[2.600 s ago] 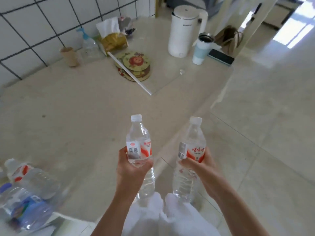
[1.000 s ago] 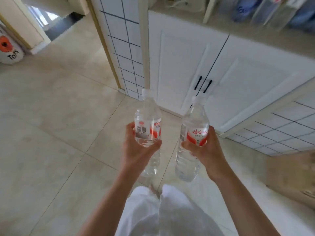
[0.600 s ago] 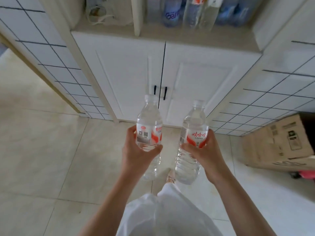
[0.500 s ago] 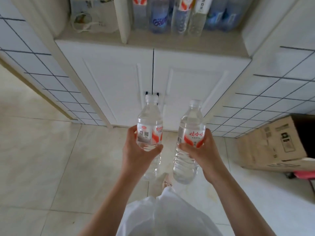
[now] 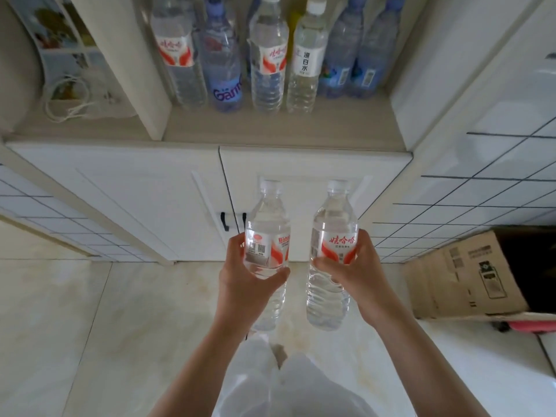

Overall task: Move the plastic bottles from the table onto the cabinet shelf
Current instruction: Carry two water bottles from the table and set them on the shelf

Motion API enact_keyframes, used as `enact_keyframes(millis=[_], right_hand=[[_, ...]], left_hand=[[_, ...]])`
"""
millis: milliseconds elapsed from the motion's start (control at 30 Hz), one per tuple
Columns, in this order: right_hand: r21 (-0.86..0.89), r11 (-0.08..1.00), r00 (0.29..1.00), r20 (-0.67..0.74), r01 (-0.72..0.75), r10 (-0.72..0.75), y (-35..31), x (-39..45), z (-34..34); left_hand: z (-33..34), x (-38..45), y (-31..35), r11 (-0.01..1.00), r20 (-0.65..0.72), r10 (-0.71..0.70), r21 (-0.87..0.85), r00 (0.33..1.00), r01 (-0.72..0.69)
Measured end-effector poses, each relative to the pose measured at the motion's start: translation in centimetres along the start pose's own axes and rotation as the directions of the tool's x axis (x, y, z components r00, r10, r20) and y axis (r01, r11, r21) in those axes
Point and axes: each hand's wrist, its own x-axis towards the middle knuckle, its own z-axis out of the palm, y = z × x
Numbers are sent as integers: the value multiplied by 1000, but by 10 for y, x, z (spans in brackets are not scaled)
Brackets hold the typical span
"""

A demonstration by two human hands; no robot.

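Observation:
My left hand [image 5: 243, 284] grips a clear plastic water bottle [image 5: 267, 224] with a red and white label, held upright. My right hand [image 5: 358, 281] grips a second clear bottle [image 5: 334, 221] of the same kind, also upright. Both bottles hang in front of the white cabinet doors, below the wooden cabinet shelf [image 5: 270, 130]. Several bottles stand in a row at the back of that shelf, among them a blue-tinted bottle [image 5: 224, 64] and a white-labelled bottle [image 5: 305, 61]. The front strip of the shelf is bare.
A white upright divider [image 5: 132, 67] splits the shelf; a coiled white cord [image 5: 69, 100] lies in the left bay. The two cabinet doors have black handles [image 5: 224, 221]. A cardboard box [image 5: 463, 275] lies on the floor at right. Tiled walls flank the cabinet.
I have turned from the table to the cabinet and stepped closer. The shelf and its bottles now fill the upper view. Both hands keep the same hold on their bottles.

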Motion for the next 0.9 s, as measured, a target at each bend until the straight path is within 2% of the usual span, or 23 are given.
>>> enact_keyframes(millis=[267,500,700,900], right_hand=[[-6,999,983,-176,47,-47,-45,57,6],[-91,987,930,-331,135,-158,-92,97,-6],[-152,958,844,-455,241,-285,-122,131,-27],[-184,911,738,-538,370,-408,-144,168,-52]], left_hand=[[7,95,44,993,131,103,46,986,-110],[27,167,105,944,225,299,73,927,-322],[55,200,151,900,216,423,10,880,-435],[90,215,180,887,149,462,-72,874,-456]])
